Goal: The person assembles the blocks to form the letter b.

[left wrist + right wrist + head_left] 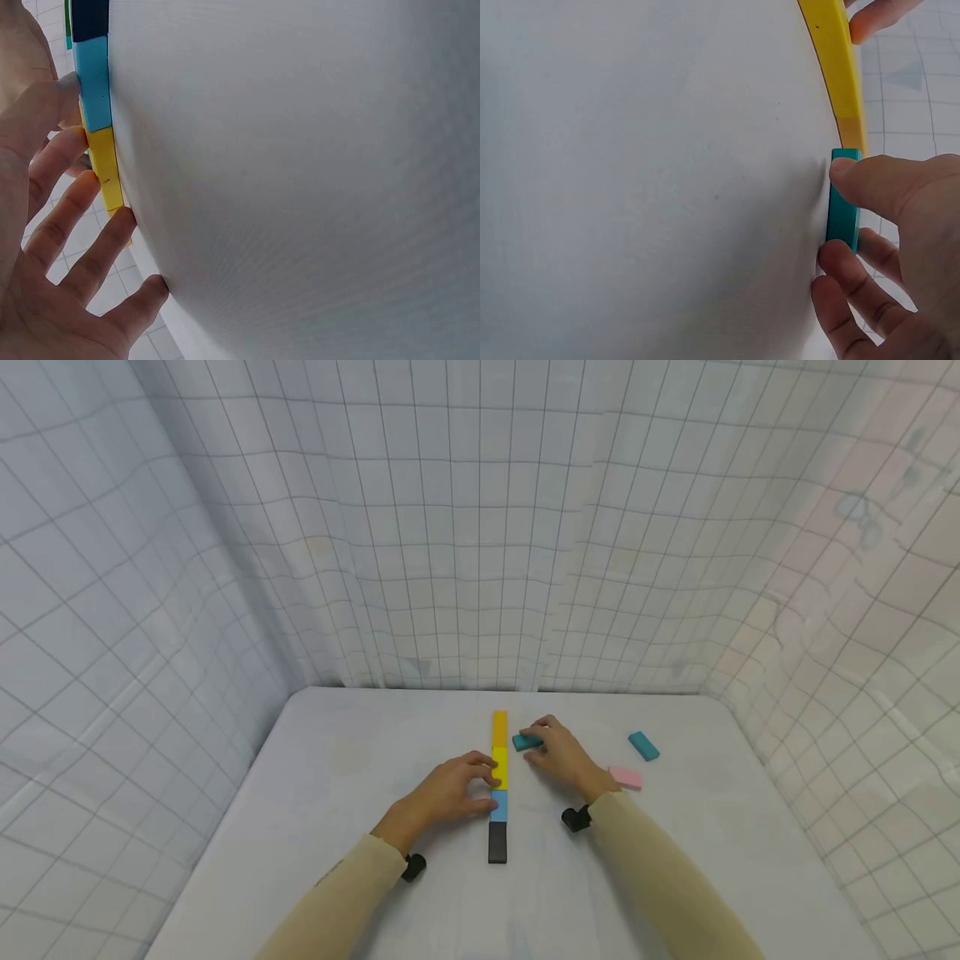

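A straight row of blocks runs away from me on the table: black (497, 843) nearest, then light blue (500, 808), yellow (502, 757) and orange (499, 728) farthest. My left hand (453, 789) lies along the row's left side, fingertips at the yellow block and thumb at the light blue one. Just right of the orange block, my right hand (561, 755) pinches a teal block (844, 214) between thumb and fingers. That block sits close beside the row, with one end pointing toward it. Fingers hide part of the teal block.
To the right lie a pink block (626, 777), near the right wrist, and a second teal block (643, 746) farther back. White grid-patterned curtains (480, 568) surround the white table (337, 752) at the back and sides.
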Motion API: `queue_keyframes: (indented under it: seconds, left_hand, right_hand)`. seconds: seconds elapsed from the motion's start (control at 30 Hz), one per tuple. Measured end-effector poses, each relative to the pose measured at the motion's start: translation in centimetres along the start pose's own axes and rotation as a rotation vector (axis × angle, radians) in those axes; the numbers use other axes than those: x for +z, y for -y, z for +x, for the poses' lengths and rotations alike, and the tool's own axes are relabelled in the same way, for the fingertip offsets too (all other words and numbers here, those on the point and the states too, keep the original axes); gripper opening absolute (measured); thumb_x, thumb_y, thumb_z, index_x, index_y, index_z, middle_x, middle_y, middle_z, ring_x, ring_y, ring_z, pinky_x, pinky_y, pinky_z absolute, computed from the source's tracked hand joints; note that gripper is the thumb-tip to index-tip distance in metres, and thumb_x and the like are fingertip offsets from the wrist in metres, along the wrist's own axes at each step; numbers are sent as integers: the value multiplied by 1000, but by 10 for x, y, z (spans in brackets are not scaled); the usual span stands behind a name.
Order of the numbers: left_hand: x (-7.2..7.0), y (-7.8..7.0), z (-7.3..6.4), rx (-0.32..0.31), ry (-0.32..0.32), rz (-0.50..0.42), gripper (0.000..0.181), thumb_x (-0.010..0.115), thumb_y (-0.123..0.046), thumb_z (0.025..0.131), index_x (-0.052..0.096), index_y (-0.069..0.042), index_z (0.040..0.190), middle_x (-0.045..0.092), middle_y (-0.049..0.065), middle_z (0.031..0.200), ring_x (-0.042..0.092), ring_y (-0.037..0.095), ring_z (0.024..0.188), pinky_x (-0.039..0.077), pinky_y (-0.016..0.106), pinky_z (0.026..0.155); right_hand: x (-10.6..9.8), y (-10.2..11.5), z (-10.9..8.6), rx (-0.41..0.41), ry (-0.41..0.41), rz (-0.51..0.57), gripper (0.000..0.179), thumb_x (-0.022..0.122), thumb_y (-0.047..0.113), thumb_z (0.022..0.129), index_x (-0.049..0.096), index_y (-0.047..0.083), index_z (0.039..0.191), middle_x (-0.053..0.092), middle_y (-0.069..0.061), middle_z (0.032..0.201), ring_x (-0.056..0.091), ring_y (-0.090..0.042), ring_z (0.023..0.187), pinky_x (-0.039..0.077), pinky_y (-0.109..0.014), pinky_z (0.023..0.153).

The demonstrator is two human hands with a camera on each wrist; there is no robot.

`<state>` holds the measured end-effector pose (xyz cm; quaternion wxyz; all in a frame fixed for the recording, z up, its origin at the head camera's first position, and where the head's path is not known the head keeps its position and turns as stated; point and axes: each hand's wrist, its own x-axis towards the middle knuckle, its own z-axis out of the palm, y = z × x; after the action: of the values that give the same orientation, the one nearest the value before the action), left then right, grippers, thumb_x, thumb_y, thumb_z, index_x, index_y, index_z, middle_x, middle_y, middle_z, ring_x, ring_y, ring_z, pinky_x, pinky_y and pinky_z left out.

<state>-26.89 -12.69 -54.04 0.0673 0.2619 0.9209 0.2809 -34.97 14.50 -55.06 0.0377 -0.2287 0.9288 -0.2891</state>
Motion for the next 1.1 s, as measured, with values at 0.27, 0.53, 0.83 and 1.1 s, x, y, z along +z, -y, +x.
queue_keyframes:
  seconds: [0.27, 0.53, 0.83, 1.1]
  left_hand:
    - [1, -1, -1, 18, -12, -4, 32, 93, -32, 103, 88, -14, 129, 70, 8, 159, 70, 37, 147, 57, 57, 128]
    - [0, 0, -2, 32, -20, 9, 31, 93, -31, 102, 88, -14, 127, 71, 9, 158, 72, 37, 143, 59, 58, 126]
    - [2, 2, -4, 17, -25, 7, 31, 93, -33, 103, 88, -16, 128, 70, 6, 159, 72, 35, 144, 60, 58, 125]
    - [2, 1, -4, 25, -31, 5, 31, 92, -33, 103, 88, -16, 129, 70, 6, 159, 72, 36, 145, 59, 60, 125]
  right_hand:
    - [-3, 0, -3, -21, 25, -50, 28, 83, 13, 110, 78, 11, 138, 67, -16, 147, 72, -32, 124, 64, -53, 117]
    - [-5, 5, -15, -39, 66, -114, 27, 84, 22, 109, 78, 17, 135, 67, -11, 140, 71, -30, 122, 63, -55, 117]
    - [0, 13, -22, -51, 70, -133, 26, 85, 24, 109, 77, 19, 133, 67, -8, 137, 72, -26, 115, 65, -53, 114]
    - [2, 15, -24, -81, 62, -139, 27, 87, 25, 107, 78, 19, 132, 68, -8, 136, 73, -27, 114, 65, -53, 112]
